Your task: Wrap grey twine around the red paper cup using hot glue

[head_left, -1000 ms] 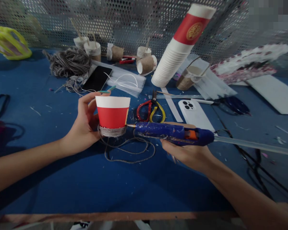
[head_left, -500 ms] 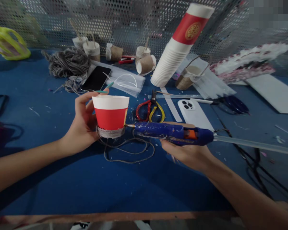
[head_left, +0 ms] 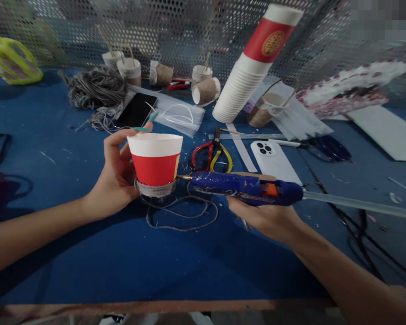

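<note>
My left hand point(head_left: 117, 176) grips a red and white paper cup point(head_left: 155, 168) from its left side, above the table; some of the fingers are hidden behind it. Grey cord point(head_left: 155, 188) is wound round the bottom of the cup, and its loose length point(head_left: 186, 229) loops over the table below. A blue glue gun point(head_left: 243, 187) lies in my right hand point(head_left: 264, 219), its metal tip pointing left at the cup's right side, just above the cord. Whether the tip touches the cup I cannot tell. Long turquoise nails show on my left hand.
Behind the cup lie red-and-yellow-handled cutters point(head_left: 212, 155), a white phone point(head_left: 274, 160) and a black phone point(head_left: 137, 110). A tall stack of paper cups point(head_left: 250, 76) leans at the back. Grey yarn point(head_left: 93, 88) and several cord-wrapped cups point(head_left: 206, 91) stand near the mesh. Black cables point(head_left: 358, 243) run at right.
The cup has tilted slightly, its rim shifting a little left and towards me. The glue gun stays almost in place, its tip still at the cup's right side.
</note>
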{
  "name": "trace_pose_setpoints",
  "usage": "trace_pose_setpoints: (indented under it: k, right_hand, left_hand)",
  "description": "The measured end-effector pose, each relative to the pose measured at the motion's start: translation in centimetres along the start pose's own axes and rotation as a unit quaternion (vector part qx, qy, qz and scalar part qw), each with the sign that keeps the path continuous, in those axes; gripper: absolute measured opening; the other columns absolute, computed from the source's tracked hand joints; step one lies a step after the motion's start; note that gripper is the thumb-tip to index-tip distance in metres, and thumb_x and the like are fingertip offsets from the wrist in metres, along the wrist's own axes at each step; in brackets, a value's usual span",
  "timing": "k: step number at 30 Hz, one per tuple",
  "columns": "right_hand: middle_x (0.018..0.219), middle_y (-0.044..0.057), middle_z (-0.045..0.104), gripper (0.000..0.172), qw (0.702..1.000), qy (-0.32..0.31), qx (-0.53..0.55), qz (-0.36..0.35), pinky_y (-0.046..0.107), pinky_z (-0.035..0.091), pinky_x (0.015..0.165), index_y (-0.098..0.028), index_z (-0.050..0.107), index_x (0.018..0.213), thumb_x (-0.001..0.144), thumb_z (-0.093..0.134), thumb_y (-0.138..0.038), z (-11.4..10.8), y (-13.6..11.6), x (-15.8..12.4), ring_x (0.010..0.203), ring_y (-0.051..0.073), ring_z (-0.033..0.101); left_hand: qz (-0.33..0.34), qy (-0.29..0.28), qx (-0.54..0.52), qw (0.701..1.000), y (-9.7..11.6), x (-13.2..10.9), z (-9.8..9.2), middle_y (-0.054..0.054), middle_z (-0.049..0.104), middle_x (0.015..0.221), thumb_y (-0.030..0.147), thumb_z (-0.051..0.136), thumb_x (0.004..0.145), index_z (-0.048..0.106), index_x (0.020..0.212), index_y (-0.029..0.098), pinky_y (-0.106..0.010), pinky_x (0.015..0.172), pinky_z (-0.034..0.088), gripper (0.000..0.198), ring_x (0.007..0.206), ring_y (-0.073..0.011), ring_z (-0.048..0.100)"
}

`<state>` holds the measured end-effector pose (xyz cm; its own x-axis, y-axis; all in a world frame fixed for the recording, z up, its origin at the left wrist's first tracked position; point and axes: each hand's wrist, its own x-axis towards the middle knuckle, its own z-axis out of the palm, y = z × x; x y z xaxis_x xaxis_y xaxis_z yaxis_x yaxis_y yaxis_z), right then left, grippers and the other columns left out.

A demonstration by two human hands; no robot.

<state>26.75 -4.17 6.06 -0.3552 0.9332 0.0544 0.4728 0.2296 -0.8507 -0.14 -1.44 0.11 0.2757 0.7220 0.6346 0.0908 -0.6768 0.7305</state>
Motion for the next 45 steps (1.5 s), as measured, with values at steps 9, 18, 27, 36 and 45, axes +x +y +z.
trace_pose_setpoints:
  k: [9, 18, 27, 36, 45]
  right_hand:
    - [0.052, -0.005, 0.047, 0.019, 1.000, 0.000, -0.002, 0.007, 0.025, 0.039, 0.044, -0.021, 0.046, 0.058, 0.070, 0.059, -0.015, 0.0, 0.1, -0.1, 0.045, 0.010, 0.045]
    - [0.053, -0.005, 0.047, 0.016, 1.000, 0.003, -0.012, 0.013, 0.025, 0.039, 0.045, -0.021, 0.046, 0.059, 0.070, 0.056, -0.014, 0.0, 0.0, 0.0, 0.046, 0.010, 0.045]
    - [0.050, -0.007, 0.044, 0.019, 0.999, -0.003, 0.017, 0.047, 0.023, 0.037, 0.038, -0.022, 0.045, 0.058, 0.070, 0.058, -0.015, 0.0, 0.0, -0.1, 0.040, 0.009, 0.045]
    - [0.049, -0.007, 0.045, 0.021, 0.999, 0.008, -0.002, 0.038, 0.024, 0.038, 0.040, -0.024, 0.042, 0.057, 0.069, 0.058, -0.018, 0.4, 0.3, 0.2, 0.041, 0.010, 0.045]
    - [0.068, 0.000, 0.051, 0.027, 0.954, 0.137, -0.266, -0.025, 0.028, 0.038, 0.054, -0.024, 0.046, 0.067, 0.077, 0.068, -0.035, -0.5, 2.2, 1.3, 0.059, 0.016, 0.050]
  left_hand:
    - [0.003, 0.018, 0.016, 1.000, 0.1, 0.0, 0.3, -0.007, 0.036, 0.147, 0.029, 0.084, 0.068, 0.035, 0.132, 0.036, -0.035, 0.082, 0.063, 0.081, 0.134, -0.0237, 0.051]
    - [-0.002, 0.011, 0.010, 1.000, 0.1, -0.1, 0.2, -0.007, 0.035, 0.147, 0.020, 0.087, 0.064, 0.034, 0.134, 0.036, -0.033, 0.085, 0.061, 0.089, 0.142, -0.0248, 0.041]
    - [0.001, -0.009, 0.013, 1.000, -0.1, -0.1, -0.2, -0.007, 0.032, 0.153, 0.022, 0.086, 0.065, 0.032, 0.134, 0.038, -0.036, 0.086, 0.061, 0.089, 0.142, -0.0249, 0.042]
    - [-0.006, -0.027, -0.009, 1.000, -0.2, -0.2, -0.4, -0.006, 0.029, 0.156, 0.021, 0.088, 0.063, 0.032, 0.135, 0.039, -0.040, 0.092, 0.059, 0.093, 0.139, -0.0217, 0.045]
    - [0.001, -0.022, 0.004, 1.000, -0.3, -0.3, -0.4, -0.010, 0.045, 0.142, 0.022, 0.087, 0.063, 0.032, 0.137, 0.033, -0.037, 0.091, 0.060, 0.092, 0.127, -0.0193, 0.055]
